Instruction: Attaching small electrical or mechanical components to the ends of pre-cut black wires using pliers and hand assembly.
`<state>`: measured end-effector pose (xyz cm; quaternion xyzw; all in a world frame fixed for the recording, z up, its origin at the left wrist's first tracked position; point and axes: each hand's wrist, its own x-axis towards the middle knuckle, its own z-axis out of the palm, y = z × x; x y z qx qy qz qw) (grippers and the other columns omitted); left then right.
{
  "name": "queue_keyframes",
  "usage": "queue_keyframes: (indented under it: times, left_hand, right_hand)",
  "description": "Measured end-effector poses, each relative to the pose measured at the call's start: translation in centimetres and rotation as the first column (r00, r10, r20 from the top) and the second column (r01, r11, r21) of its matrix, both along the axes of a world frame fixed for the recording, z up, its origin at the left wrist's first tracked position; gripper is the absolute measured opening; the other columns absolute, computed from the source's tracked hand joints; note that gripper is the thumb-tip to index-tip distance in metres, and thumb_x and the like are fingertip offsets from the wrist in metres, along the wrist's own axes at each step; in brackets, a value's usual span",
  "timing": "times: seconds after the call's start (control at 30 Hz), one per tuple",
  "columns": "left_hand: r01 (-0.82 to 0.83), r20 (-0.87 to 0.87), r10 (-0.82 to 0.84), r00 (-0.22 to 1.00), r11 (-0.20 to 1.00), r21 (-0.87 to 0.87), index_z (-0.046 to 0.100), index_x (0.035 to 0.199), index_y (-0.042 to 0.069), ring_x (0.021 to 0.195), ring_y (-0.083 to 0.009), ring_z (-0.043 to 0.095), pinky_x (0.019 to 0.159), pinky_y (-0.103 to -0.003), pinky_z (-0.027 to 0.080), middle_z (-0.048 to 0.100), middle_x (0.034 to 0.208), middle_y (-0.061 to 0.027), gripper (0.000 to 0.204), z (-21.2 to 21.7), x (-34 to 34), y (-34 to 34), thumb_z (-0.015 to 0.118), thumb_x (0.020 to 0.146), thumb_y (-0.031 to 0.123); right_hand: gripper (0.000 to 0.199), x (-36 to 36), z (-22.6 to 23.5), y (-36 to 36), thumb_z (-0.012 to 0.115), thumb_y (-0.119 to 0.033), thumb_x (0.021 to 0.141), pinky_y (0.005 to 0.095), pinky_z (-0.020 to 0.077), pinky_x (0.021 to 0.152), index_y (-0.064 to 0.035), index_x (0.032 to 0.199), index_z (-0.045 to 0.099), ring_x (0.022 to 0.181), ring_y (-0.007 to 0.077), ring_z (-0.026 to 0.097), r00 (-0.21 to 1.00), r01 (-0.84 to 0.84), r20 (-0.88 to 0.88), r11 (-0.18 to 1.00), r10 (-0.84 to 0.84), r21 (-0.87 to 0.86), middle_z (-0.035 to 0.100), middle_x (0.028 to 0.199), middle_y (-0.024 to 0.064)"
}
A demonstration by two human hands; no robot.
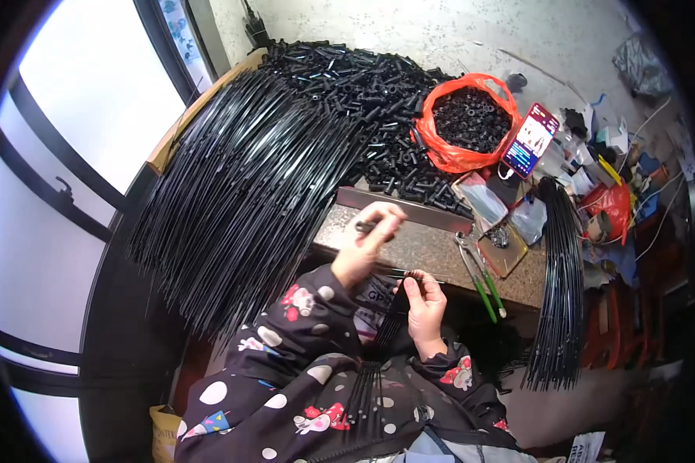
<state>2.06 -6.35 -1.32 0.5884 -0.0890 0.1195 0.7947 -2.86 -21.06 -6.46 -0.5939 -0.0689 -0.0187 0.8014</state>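
My left hand (361,248), a little blurred, is closed around a short black plastic tube (365,227) above the near edge of the worktop. Lower and to the right, my right hand (425,307) pinches thin black rods (395,272) between thumb and fingers. A bundle of similar thin rods (367,386) lies across my lap. Behind my left hand stretches a thick heap of long black rods (239,177). Beyond it is a big pile of short black tubes (340,81).
A red plastic bag (449,158) of small black rings stands behind the worktop (432,251). Right of it, a phone (531,139) leans upright. Green-handled pincers (483,282) lie near the edge. Another rod bundle (561,285) hangs over the right side. A metal bar (401,208) borders the pile.
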Motion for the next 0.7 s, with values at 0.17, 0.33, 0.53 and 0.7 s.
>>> queue_keyframes:
  times: [0.17,0.33,0.53,0.7]
  left_hand:
    - [0.069,0.094,-0.063,0.994,0.995,-0.068,0.05,0.087,0.004,0.07,-0.0093,0.051,0.063,-0.023,0.042,0.054,0.092,-0.0068,0.01,1.3,-1.2,-0.7,0.052,0.089,0.014]
    - [0.088,-0.36,-0.194,0.913,0.953,-0.289,0.056,0.086,0.007,0.053,-0.0046,0.043,0.048,-0.017,0.033,0.054,0.07,0.0012,0.009,-2.7,-2.9,2.6,0.061,0.08,0.005]
    - [0.215,-0.329,-0.583,0.743,0.674,-0.707,0.053,0.109,-0.005,0.081,-0.0158,0.063,0.075,-0.023,0.052,0.061,0.1,-0.0144,0.03,-4.5,-5.9,2.2,0.056,0.079,-0.004]
    - [0.191,-0.311,-0.55,0.775,0.674,-0.714,0.053,0.105,-0.003,0.08,-0.0163,0.062,0.073,-0.024,0.053,0.06,0.1,-0.0143,0.027,-4.0,-5.6,2.1,0.058,0.078,-0.005]
  right_hand:
    - [0.013,-0.9,0.4,0.4,0.056,-0.007,0.086,0.0221,0.0443,0.075,-0.0001,0.097,0.057,0.079,0.0096,0.056,0.997,0.009,0.081,0.994,0.0,-0.112,0.06,0.089,0.0025]
    - [0.013,-0.2,0.3,-0.2,0.056,-0.01,0.086,0.0235,0.0456,0.068,-0.0021,0.096,0.056,0.074,0.0091,0.055,0.989,-0.095,-0.103,0.99,0.106,0.105,0.059,0.085,0.0018]
    - [0.017,-1.0,1.5,1.5,0.059,-0.009,0.085,0.0208,0.0405,0.076,-0.0011,0.098,0.051,0.082,0.0075,0.051,0.983,-0.033,-0.169,0.968,0.077,0.25,0.055,0.09,0.0014]
    - [0.021,-1.2,1.0,2.1,0.06,-0.009,0.083,0.0221,0.0451,0.069,-0.004,0.098,0.047,0.079,0.0087,0.052,0.992,-0.025,-0.116,0.975,0.051,0.219,0.053,0.089,0.002]
